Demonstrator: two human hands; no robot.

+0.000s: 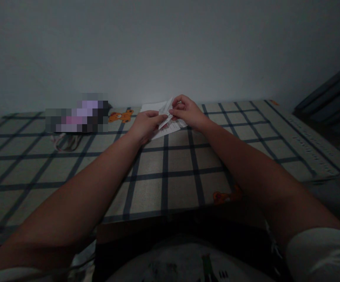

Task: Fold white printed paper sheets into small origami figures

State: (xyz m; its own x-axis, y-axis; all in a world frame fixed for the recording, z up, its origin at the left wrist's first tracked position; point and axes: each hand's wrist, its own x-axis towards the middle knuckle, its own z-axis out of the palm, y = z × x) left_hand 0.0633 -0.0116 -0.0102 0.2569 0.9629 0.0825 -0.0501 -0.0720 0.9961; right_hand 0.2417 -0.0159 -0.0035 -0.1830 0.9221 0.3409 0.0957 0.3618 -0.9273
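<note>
Near the back of the table, both my hands are on a small folded piece of white paper [165, 114] that stands tilted between them. My left hand [147, 123] pinches its lower left side between thumb and fingers. My right hand [188, 112] grips its right edge with thumb and index finger, the other fingers curled. Under the hands lies a flat white printed sheet [169, 130], its middle hidden by the folded piece and my fingers. Fine print and the exact folds are too dim to read.
A checked tablecloth [178, 158] with bear prints covers the table, which meets a plain wall [170, 51]. At the left lies a blurred-out purple and dark object [83, 115] with a loop of cord [66, 141]. Dark slatted furniture [331, 98] stands at the right.
</note>
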